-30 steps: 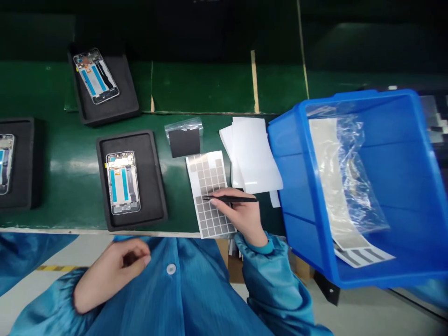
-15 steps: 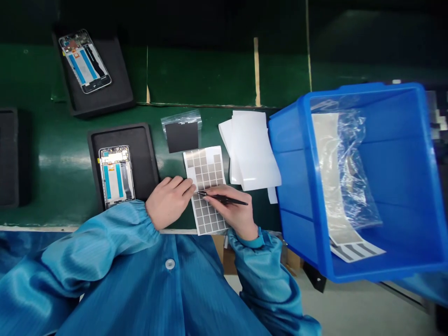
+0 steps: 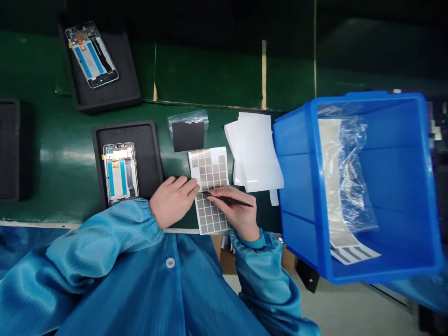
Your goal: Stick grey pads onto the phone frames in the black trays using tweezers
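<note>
A white sheet of small grey square stickers [image 3: 211, 220] lies in front of me on the green bench, with a few squares gone from its top rows. My left hand [image 3: 174, 203] is closed at the sheet's left edge, thumb and fingertips gripping it there. In my right hand [image 3: 242, 215] is a pair of black tweezers [image 3: 234, 201], held like a pen. Their tips touch the sheet around its middle, close to my left fingertips; whether a sticker is between them is too small to tell.
Left of the sheet, an opened phone [image 3: 121, 175] rests in a black tray [image 3: 149, 163]; another phone [image 3: 91, 55] sits in a farther tray [image 3: 128, 88]. A clear bag with a dark sheet [image 3: 189, 136], white papers [image 3: 259, 154] and a blue bin [image 3: 297, 186] stand around.
The whole view has shifted slightly, so things on the bench appear a little further right. Both hands keep their places at the sheet, the tweezers still at its middle.
</note>
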A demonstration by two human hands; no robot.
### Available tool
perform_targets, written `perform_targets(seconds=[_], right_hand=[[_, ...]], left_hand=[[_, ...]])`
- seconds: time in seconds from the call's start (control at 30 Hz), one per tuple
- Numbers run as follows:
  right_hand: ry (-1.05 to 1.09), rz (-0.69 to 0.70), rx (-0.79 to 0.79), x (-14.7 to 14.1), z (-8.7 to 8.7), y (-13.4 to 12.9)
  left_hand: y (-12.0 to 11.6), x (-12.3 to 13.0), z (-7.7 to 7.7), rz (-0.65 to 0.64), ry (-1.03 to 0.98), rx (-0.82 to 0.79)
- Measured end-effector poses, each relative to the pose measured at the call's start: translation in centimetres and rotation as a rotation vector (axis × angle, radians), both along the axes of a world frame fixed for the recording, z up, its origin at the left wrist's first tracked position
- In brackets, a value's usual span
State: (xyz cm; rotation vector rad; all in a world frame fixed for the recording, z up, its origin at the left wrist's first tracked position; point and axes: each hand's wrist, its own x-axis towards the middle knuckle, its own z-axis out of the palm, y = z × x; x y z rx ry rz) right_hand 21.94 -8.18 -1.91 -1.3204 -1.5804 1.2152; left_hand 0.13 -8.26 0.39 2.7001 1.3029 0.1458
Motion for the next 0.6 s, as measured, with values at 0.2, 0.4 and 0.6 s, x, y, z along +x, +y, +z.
perform_targets(seconds=[0.2, 0.4, 0.6], right_hand=[[0.1, -0.091, 0.028, 0.3, 1.0, -0.6], [0.141, -0.147, 0.062, -1.6, 3.4, -1.0], [0.189, -0.128, 0.015, -5.8, 4.7, -0.6]], left_hand=[[0.2, 0.0, 0.0, 0.004, -0.032, -0.024], [0.7, -2.2, 2.6, 0.202, -0.504, -0.362], [0.2, -5.9, 4.9, 0.342, -0.724, -0.607]])
